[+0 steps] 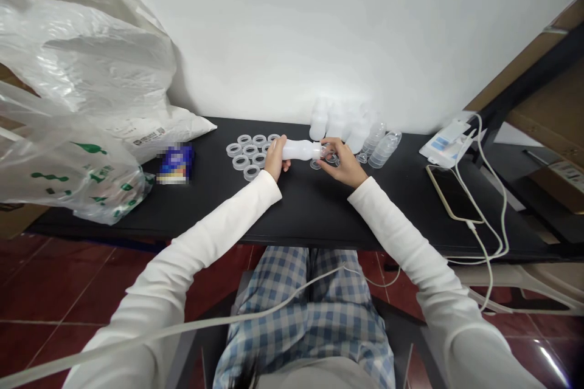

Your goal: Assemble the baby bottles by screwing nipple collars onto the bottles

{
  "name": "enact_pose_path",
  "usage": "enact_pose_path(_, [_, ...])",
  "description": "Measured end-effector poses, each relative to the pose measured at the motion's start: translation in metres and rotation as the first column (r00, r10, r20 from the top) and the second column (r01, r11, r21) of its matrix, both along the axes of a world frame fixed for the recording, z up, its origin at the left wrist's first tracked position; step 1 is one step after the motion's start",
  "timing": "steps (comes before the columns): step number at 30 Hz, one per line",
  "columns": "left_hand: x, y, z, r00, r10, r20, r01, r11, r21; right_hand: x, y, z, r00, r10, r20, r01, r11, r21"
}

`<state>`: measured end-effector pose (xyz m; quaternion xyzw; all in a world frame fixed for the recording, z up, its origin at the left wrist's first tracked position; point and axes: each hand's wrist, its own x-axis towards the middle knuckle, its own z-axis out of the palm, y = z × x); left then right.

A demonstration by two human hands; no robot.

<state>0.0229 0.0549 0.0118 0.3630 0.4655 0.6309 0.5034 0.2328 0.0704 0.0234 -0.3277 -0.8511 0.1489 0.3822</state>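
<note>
My left hand is wrapped around the base end of a milky white baby bottle, which lies level with its neck pointing right. At that neck, my right hand pinches a clear bottle nipple between thumb and fingers, its exact fit against the mouth too small to make out. Several white screw rings lie in rows beside my left hand. Behind my right hand stand more white bottles. Clear caps are stacked on their sides to the right, and loose clear nipples lie partly hidden under my right hand.
Large plastic bags and a small blue box take up the left of the black table. A phone on a white cable lies at the right, near a white-and-blue packet. A wall closes the back.
</note>
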Motion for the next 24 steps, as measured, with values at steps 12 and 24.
enact_pose_path(12, [-0.001,-0.005,0.002,0.998,-0.004,-0.061,0.010,0.995,0.097,0.006,-0.001,0.006,0.982,-0.131,0.137,0.104,0.977,0.187])
enact_pose_path(24, [0.001,-0.012,0.006,0.995,-0.003,-0.096,0.016,0.992,0.129,0.006,-0.001,0.005,0.980,-0.092,0.177,0.061,0.983,0.174])
